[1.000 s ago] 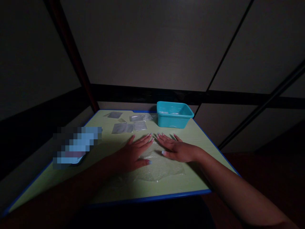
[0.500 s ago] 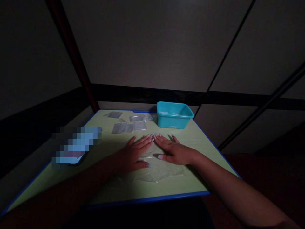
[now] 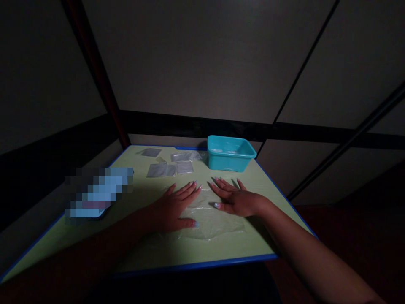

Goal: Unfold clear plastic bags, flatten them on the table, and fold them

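Note:
A clear, wrinkled plastic bag or sheet (image 3: 215,226) lies spread on the table in front of me. My left hand (image 3: 175,209) rests flat on its left part, fingers stretched forward and thumb out to the right. On its right part lies my right hand (image 3: 236,199), palm down, with the fingers spread and the thumb pointing left. A gap with the clear plastic showing separates the two hands. Whether the plastic is a bag or a single sheet I cannot tell.
Several folded clear plastic pieces (image 3: 161,170) lie at the back left of the table (image 3: 152,257), which has a blue edge. A turquoise plastic basin (image 3: 226,162) stands at the back right. A blurred-out device (image 3: 101,192) lies at the left edge. Panelled walls close in behind.
My hands have moved apart: the right one slid a little to the right, the left one barely shifted left. Both stay flat on the plastic.

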`<state>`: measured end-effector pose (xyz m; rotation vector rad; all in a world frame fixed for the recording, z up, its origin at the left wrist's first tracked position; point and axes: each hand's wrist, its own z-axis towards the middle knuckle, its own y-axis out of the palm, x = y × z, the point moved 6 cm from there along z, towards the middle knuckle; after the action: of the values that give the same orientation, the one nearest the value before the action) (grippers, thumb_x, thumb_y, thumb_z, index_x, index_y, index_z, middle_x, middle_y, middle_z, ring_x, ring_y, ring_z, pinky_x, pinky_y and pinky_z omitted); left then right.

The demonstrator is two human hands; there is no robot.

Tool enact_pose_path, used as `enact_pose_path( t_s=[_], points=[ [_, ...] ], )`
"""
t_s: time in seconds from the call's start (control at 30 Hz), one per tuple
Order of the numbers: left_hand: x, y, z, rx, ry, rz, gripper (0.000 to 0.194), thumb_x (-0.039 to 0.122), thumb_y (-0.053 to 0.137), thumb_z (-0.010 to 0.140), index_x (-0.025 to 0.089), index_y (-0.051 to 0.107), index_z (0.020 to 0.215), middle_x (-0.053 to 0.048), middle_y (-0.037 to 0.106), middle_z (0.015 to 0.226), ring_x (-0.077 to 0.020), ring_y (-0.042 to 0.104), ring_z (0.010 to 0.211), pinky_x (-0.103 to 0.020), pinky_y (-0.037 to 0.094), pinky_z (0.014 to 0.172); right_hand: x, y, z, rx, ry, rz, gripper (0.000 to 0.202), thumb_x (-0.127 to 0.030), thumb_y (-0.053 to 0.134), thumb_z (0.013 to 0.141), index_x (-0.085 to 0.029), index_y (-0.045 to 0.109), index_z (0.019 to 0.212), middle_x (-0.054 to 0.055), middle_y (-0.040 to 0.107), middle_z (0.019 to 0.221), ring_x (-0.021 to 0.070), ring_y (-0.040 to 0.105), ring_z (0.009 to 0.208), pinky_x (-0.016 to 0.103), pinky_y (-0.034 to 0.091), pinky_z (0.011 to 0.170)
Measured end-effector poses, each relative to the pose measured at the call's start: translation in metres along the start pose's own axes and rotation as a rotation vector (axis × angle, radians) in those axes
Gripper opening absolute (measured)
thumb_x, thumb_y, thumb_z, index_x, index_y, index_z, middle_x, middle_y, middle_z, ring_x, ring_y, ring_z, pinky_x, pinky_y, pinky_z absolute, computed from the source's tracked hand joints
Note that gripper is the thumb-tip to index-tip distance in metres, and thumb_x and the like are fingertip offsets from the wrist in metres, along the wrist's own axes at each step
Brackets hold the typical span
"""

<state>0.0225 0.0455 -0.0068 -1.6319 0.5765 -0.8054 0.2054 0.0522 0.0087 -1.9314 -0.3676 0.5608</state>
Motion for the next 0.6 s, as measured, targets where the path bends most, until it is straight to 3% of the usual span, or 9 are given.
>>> enact_pose_path(
  t_s=[0.2, 0.4, 0.6],
  points=[
    [0.003, -0.014, 0.0, 0.094, 0.011, -0.009, 0.082, 0.06, 0.035, 0.089, 0.021, -0.004, 0.149, -0.01, -0.001, 0.155, -0.0266, 0.002, 0.143, -0.055, 0.007, 0.111, -0.002, -0.003, 0.0, 0.07, -0.015, 0.022, 0.082, -0.068, 0.026, 0.087, -0.024, -0.006, 0.148, 0.007, -0.006, 0.154, 0.0294, -0.004, 0.142, 0.063, -0.005, 0.106],
    [-0.002, -0.001, 0.002, 0.002, 0.02, 0.009, 0.08, 0.061, 0.036, 0.088, 0.023, 0.002, 0.149, -0.011, 0.004, 0.155, -0.0288, 0.007, 0.142, -0.059, 0.008, 0.109, -0.007, 0.006, 0.006, 0.015, -0.058, -0.004, 0.083, -0.066, 0.027, 0.088, -0.018, -0.004, 0.148, 0.008, -0.005, 0.154, 0.0281, -0.002, 0.142, 0.062, -0.004, 0.107],
    [0.003, -0.02, 0.002, 0.185, 0.041, 0.04, 0.08, 0.059, 0.037, 0.089, 0.024, -0.001, 0.149, -0.01, 0.004, 0.156, -0.0293, 0.007, 0.142, -0.058, 0.01, 0.11, -0.008, 0.001, 0.004, 0.08, -0.072, 0.016, 0.081, -0.065, 0.027, 0.088, -0.022, -0.005, 0.148, 0.008, -0.005, 0.154, 0.028, -0.003, 0.142, 0.062, -0.003, 0.108]
  ],
)
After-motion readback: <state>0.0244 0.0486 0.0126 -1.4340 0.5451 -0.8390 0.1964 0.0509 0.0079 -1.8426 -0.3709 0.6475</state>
